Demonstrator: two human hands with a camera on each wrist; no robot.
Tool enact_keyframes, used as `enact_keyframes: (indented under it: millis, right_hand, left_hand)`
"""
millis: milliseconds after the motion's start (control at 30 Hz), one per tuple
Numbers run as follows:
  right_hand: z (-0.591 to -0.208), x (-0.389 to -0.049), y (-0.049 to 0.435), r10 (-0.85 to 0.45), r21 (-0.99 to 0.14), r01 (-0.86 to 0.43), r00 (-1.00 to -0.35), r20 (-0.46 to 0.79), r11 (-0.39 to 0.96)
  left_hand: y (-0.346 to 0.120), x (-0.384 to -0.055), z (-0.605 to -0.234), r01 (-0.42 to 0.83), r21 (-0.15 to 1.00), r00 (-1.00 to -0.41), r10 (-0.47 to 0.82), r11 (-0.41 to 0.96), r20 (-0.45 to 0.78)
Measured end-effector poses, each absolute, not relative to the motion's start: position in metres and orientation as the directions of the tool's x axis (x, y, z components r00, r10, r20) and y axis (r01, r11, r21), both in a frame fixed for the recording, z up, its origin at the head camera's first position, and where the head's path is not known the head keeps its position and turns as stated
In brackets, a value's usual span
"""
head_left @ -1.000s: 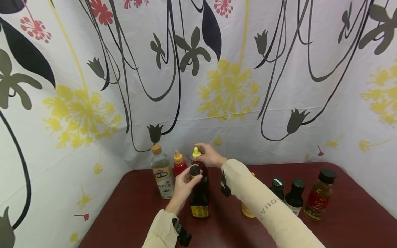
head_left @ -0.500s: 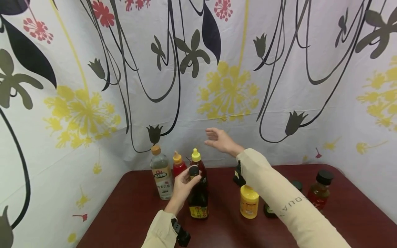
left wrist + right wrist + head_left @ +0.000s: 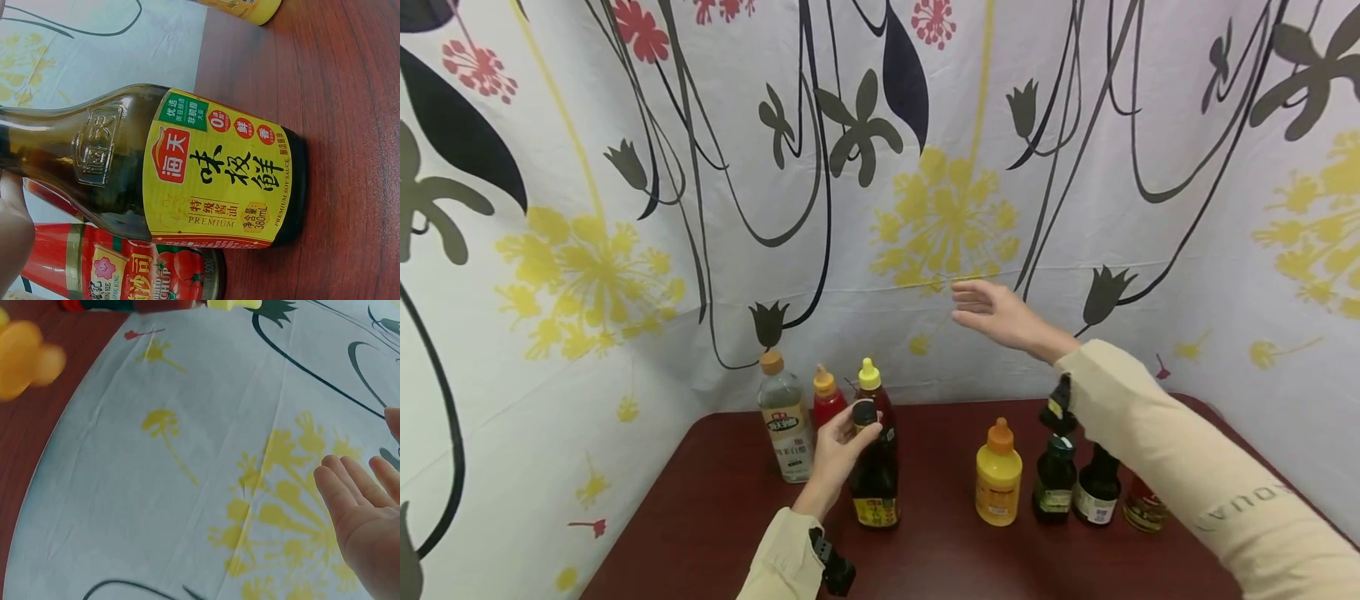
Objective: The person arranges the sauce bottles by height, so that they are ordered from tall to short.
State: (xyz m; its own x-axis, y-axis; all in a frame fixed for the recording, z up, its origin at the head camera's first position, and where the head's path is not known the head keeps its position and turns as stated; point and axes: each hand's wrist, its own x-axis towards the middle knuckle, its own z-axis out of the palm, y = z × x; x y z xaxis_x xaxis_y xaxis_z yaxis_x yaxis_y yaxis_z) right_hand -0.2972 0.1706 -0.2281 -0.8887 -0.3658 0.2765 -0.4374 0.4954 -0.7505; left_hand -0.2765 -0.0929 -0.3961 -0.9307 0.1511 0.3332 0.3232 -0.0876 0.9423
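At lower ctr of the head view I've got the L hand gripping the soy sauce btl by the neck, just under its blk cap; btl's upright, can't tell if its base touches the table. R of it a strip of tabletop runs over to the yellow btl; then, close together toward frame R, the green-capped btl, white-labelled btl and red-labelled btl, the last partly behind the R sleeve. Tight behind the gripped one: ketchup btl and yellow-tipped btl, w/ the clear btl to their L, nr the table's L edge. R hand is up at ctr-right, above the table's far edge in frame, fingers relaxed and extended, against the printed cloth.

L wrist cam reads what head cam can't: "PREMIUM SOY SAUCE", 380mL, plus "ketchup" lettering on the red one alongside. R wrist cam gives the palm side w/ fingers spread, and an orange blur upper L.

Vs 0.5 s ago: R hand's gone right and a bit up, away from the yellow-tipped btl; sleeve now uncovers the yellow btl's orange tip and the green-capped btl. L hand's grip looks unchanged.
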Motion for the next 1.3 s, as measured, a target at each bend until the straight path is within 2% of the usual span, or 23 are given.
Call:
enact_keyframes:
  millis: [300, 467, 633, 867, 1133, 1300]
  right_hand:
    - [-0.236, -0.265, 0.232, -0.326, -0.692, -0.438, -0.897, 0.298, 0.573]
    - [-0.246, -0.248, 0.27, -0.234, -0.671, -0.411, -0.91, 0.342, 0.617]
    - [-0.267, -0.236, 0.311, -0.161, -0.642, -0.392, -0.907, 0.388, 0.659]
    - [-0.304, -0.217, 0.36, -0.117, -0.674, -0.323, -0.936, 0.333, 0.664]
    - [-0.345, -0.204, 0.375, -0.146, -0.664, -0.344, -0.931, 0.335, 0.664]
    - [-0.365, -0.203, 0.371, -0.181, -0.681, -0.413, -0.904, 0.387, 0.605]
  left_hand:
    - [-0.093, -0.279, -0.398, 0.307, 0.948, -0.936, 0.152, -0.083, 0.316]
    - [-0.093, -0.279, -0.398, 0.299, 0.95, -0.94, 0.143, -0.089, 0.309]
    - [-0.094, -0.278, -0.4, 0.295, 0.953, -0.942, 0.147, -0.075, 0.303]
    - [-0.093, -0.278, -0.399, 0.31, 0.948, -0.935, 0.153, -0.08, 0.319]
    - [-0.093, -0.277, -0.399, 0.304, 0.95, -0.939, 0.147, -0.069, 0.311]
    - [-0.094, -0.277, -0.399, 0.309, 0.949, -0.935, 0.165, -0.063, 0.315]
